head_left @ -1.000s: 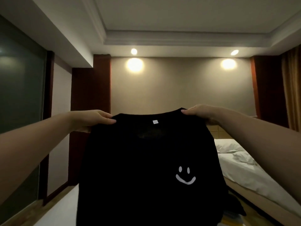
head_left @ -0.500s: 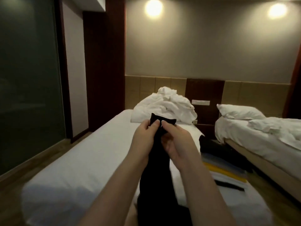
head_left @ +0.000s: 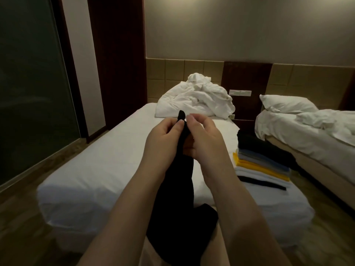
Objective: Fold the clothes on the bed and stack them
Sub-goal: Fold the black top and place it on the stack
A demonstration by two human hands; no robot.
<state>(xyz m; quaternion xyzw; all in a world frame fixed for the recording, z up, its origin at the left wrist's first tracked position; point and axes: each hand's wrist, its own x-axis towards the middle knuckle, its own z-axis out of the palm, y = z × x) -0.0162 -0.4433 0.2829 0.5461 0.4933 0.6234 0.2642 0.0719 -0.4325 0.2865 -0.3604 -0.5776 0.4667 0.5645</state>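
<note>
black shirt (head_left: 178,181) hangs gathered in narrow column between your hands, above near end of bed (head_left: 99,166), top tip poking up past fingertips. your left hand (head_left: 163,139): fingers closed, thumb and forefinger pinching cloth edge near top. your right hand (head_left: 203,139): fingers curled, clamped on same gathered cloth, thumb side facing left hand. both hands nearly touching, forearms reaching forward, converging. folded stack (head_left: 261,164) on bed's right edge. crumpled white duvet (head_left: 196,98) at bed's head.
</note>
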